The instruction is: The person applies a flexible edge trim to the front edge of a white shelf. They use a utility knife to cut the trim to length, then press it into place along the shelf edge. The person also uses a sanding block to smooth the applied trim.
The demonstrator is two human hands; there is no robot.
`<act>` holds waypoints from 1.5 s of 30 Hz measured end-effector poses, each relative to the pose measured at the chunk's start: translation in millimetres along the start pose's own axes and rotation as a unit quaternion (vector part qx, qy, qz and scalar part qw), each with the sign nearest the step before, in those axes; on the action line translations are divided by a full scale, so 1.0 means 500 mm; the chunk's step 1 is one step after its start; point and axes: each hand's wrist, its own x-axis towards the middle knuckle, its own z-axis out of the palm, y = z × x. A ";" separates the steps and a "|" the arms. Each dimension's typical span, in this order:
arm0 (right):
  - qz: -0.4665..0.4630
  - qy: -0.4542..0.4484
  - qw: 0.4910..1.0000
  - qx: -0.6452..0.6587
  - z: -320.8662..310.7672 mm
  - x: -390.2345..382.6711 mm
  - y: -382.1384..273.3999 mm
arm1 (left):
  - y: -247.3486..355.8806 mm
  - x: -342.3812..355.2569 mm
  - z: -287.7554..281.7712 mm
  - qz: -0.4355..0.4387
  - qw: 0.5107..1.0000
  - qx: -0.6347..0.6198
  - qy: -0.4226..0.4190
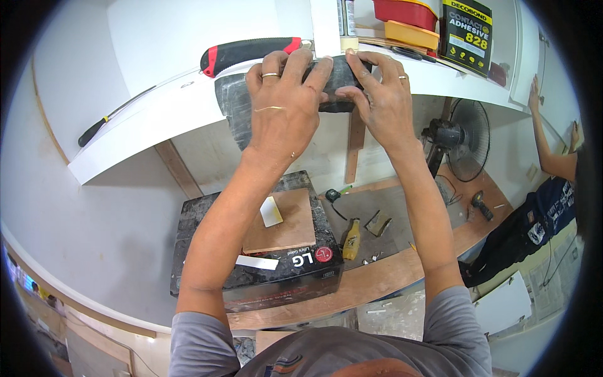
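Observation:
My left hand (284, 110) has its fingers bent over a dark grey, worn sheet (231, 100) at the white shelf's (138, 139) front edge, its dark part (339, 75) appearing wrapped into a block. My right hand (383, 100) grips the right end of that dark piece, thumb and fingers around it. Just behind my hands lies a black-and-red handled tool (245, 51). A long screwdriver (94, 129) rests on the shelf at left. Behind my right hand stand cans (345, 19), red and yellow trays (405, 32) and a dark container (465, 38).
Below are a black box (207, 232) bearing plywood (289, 220), a wooden bench (383, 273) with a tape measure (333, 195), yellow bottle (352, 239) and cordless tool (482, 207), and a fan (468, 138). At right, a co-worker (556, 164) has a hand on a cabinet door.

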 end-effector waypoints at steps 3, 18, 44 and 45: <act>-0.007 -0.005 1.000 0.014 -0.007 0.007 -0.005 | 0.005 0.011 -0.006 -0.008 1.000 0.003 -0.030; -0.057 0.009 0.998 -0.005 -0.018 0.022 -0.009 | 0.021 0.014 -0.001 0.002 0.998 0.054 -0.026; -0.037 0.037 0.987 0.150 0.012 0.018 0.008 | -0.016 0.007 0.003 0.018 1.000 -0.015 0.007; -0.045 0.046 0.987 0.145 0.019 0.018 0.007 | -0.015 0.005 0.003 0.010 1.000 -0.017 0.010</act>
